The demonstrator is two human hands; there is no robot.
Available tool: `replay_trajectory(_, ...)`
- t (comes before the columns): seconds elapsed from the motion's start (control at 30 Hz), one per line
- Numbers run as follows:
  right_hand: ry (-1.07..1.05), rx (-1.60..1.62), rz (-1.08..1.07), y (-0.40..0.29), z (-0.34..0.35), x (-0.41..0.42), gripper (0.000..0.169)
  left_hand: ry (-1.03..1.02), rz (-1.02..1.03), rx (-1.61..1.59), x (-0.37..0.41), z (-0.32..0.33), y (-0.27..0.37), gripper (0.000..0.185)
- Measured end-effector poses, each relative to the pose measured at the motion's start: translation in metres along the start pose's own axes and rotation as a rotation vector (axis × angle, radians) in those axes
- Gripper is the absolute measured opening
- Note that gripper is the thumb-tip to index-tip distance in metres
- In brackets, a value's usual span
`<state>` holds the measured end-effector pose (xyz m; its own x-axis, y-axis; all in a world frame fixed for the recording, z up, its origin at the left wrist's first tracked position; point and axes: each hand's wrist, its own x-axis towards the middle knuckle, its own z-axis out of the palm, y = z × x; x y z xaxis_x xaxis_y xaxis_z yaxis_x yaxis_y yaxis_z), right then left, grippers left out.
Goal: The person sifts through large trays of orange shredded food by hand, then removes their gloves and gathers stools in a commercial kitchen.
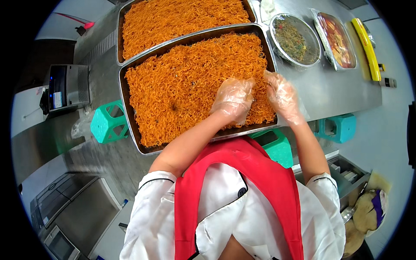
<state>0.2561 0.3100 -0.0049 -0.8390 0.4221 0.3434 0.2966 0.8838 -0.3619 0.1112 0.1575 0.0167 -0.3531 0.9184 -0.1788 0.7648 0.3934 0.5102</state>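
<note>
A large metal tray (125,107) lies before me, filled with thin orange shredded strands of food (182,87). My left hand (234,99), in a clear plastic glove, rests on the strands in the tray's right part. Its fingers are curled and partly hidden, so what is between them does not show. My right hand (283,96), gloved the same way, is at the tray's right edge. Its fingertips bend inward towards the strands, and their grip is unclear. A second metal tray (119,39) of the same strands adjoins the far side.
Right of the trays, a round metal bowl (319,55) and a rectangular foil container (329,58) hold food under clear film. Beyond them lies a long yellow box (366,48) on the steel table (344,94). Green plastic stools (109,122) stand around the table's near side.
</note>
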Motion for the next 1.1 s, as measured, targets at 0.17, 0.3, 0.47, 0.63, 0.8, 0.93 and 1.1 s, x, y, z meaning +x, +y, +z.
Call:
replay_trajectory(0.17, -0.123, -0.354, -0.129, 0.021, 0.029, 0.070, 0.039, 0.207, 0.087, -0.110, -0.031, 0.008, -0.015, 0.026)
replay_trajectory(0.3, -0.163, -0.585, -0.132, 0.033, 0.059, 0.135, 0.038, 0.280, 0.067, -0.184, -0.059, 0.009, -0.023, 0.026)
replay_trajectory(0.47, -0.433, -0.620, -0.095, 0.026, 0.063, 0.173, 0.018, 0.327, -0.036, -0.241, -0.082, 0.001, -0.027, 0.026)
replay_trajectory(0.63, -0.083, 0.008, 0.067, 0.025, 0.018, 0.178, 0.013, 0.399, -0.123, -0.255, -0.089, -0.002, -0.043, 0.020)
replay_trajectory(0.8, -0.151, 0.100, 0.206, 0.017, 0.001, 0.182, 0.019, 0.432, -0.132, -0.233, -0.086, -0.008, -0.051, 0.017)
replay_trajectory(0.93, -0.148, -0.084, 0.106, 0.045, 0.032, 0.177, 0.034, 0.422, -0.154, -0.223, -0.085, -0.011, -0.053, 0.018)
replay_trajectory(1.1, -0.321, -0.172, 0.089, 0.028, 0.035, 0.174, 0.038, 0.390, -0.187, -0.129, -0.095, -0.010, -0.068, 0.025)
